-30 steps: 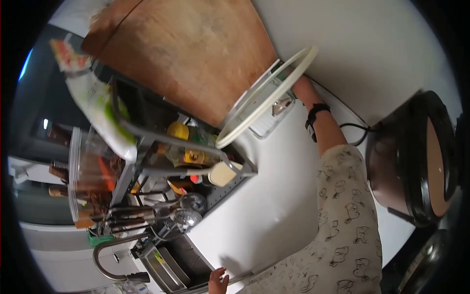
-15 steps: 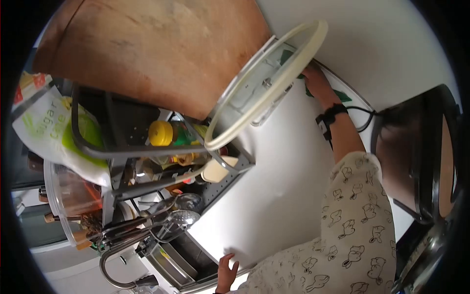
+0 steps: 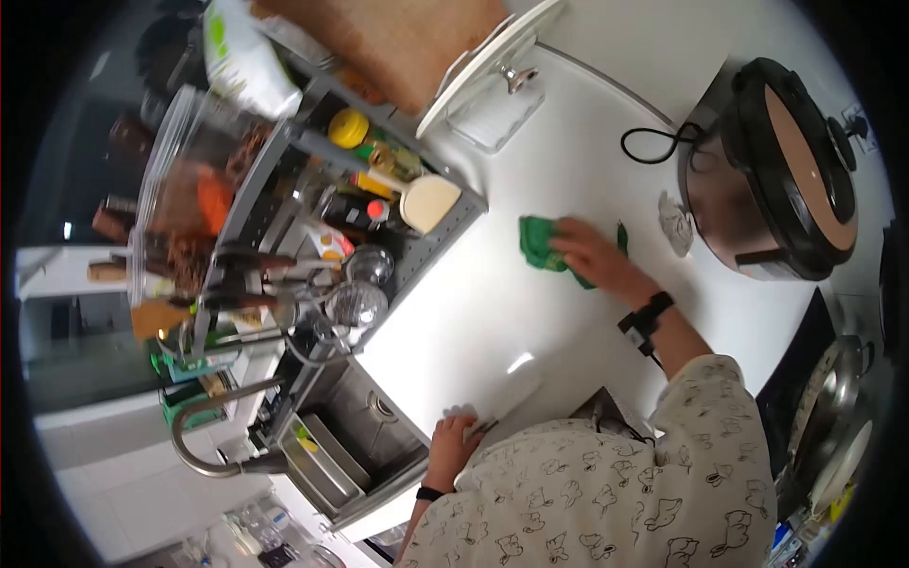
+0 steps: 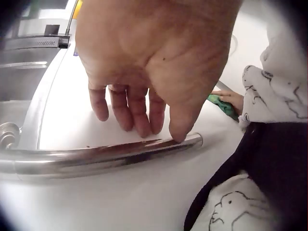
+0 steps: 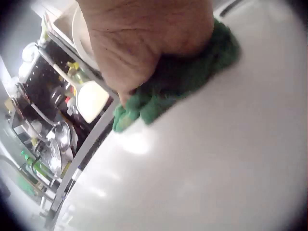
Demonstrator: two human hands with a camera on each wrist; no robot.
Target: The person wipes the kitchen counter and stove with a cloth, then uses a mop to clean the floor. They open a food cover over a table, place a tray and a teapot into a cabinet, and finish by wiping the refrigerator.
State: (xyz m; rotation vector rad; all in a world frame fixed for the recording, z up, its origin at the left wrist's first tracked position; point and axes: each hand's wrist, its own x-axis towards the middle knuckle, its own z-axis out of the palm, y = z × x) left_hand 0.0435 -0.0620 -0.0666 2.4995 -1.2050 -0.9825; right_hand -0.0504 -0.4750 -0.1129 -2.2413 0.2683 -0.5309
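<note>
My right hand (image 3: 592, 256) presses a green cloth (image 3: 537, 241) onto the white countertop, cloth sticking out around its fingers. In the right wrist view the cloth (image 5: 192, 72) lies bunched beneath the palm, the thumb against its edge and the other fingers hidden. My left hand (image 3: 454, 437) is at the counter's front edge beside the sink. In the left wrist view the left hand (image 4: 154, 57) has its fingers extended downward, loose, with nothing held. Its thumb tip overlaps a shiny metal bar (image 4: 110, 159).
A glass lid with a cream rim (image 3: 544, 21) leans at the back before a wooden board (image 3: 398, 38). An electric cooker (image 3: 729, 189) stands right, a crumpled silvery packet (image 3: 675, 224) beside it. Left are a crowded rack (image 3: 417, 256) and the sink (image 3: 350, 402).
My right hand has come from behind the glass lid toward me with the green cloth, onto the middle of the counter. The view has shifted. My left hand stays near the front edge.
</note>
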